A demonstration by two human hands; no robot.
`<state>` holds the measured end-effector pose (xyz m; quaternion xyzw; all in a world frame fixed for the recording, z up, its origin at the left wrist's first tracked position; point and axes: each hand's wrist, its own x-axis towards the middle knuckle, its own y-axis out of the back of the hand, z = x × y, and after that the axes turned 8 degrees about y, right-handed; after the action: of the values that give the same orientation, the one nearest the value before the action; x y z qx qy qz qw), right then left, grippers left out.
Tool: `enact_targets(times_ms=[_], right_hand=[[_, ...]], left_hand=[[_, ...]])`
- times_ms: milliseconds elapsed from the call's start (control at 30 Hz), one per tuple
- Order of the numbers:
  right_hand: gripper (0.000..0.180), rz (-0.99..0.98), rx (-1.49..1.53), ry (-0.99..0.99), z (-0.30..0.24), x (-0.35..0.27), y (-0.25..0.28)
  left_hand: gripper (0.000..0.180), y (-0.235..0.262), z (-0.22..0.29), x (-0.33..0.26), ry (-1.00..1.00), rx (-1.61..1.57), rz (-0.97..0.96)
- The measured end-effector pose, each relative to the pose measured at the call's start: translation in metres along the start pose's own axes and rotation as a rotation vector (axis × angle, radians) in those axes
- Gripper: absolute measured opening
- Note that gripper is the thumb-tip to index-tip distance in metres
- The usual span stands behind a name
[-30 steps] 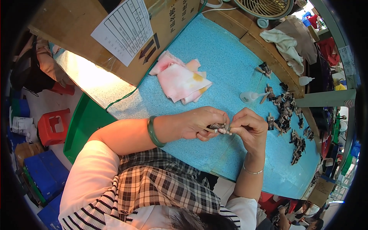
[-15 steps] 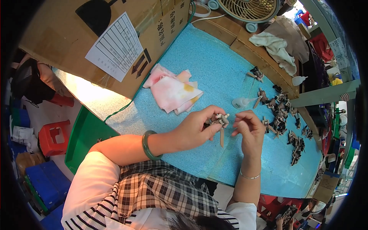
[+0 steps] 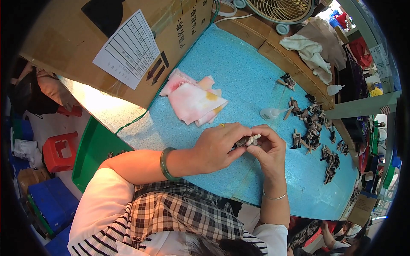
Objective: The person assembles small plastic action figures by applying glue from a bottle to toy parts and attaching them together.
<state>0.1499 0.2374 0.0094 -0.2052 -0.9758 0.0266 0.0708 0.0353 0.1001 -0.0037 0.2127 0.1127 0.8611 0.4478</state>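
Note:
My left hand (image 3: 217, 147) and my right hand (image 3: 268, 147) meet above the blue table (image 3: 239, 77), both pinching one small grey and cream figurine part (image 3: 247, 141) between their fingertips. A green bangle sits on my left wrist and a thin bracelet on my right. Several dark small figurine parts (image 3: 318, 132) lie scattered on the table to the right of my hands. A small clear squeeze bottle (image 3: 270, 113) lies just beyond my right hand.
A pink and white stained cloth (image 3: 194, 99) lies left of centre. A cardboard box (image 3: 141, 47) with a printed sheet stands at the far left, a fan (image 3: 282, 10) and a white rag (image 3: 309, 49) behind. A green bin (image 3: 92, 153) and a red stool (image 3: 60, 149) sit on the floor.
Both hands stay together on the small part and have turned it slightly; the view has tilted a little so the hands sit nearer the middle.

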Motion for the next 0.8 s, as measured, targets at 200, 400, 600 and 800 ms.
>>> enact_targets(times_ms=[200, 400, 600, 800], right_hand=[[0.034, 0.040, -0.096, 0.058, 0.001, -0.002, 0.002], [0.032, -0.030, -0.228, 0.154, -0.002, 0.003, 0.018], [0.036, -0.158, -0.336, 0.206, -0.003, 0.004, 0.016], [0.037, -0.104, -0.297, 0.150, -0.003, 0.004, 0.014]], left_hand=[[0.038, 0.000, -0.001, 0.002, 0.016, 0.033, -0.014], [0.031, 0.000, -0.008, 0.006, 0.116, -0.442, -0.101], [0.038, 0.004, -0.018, 0.010, 0.633, -1.096, -0.607], [0.038, 0.002, -0.026, 0.010, 0.792, -1.364, -0.653]])
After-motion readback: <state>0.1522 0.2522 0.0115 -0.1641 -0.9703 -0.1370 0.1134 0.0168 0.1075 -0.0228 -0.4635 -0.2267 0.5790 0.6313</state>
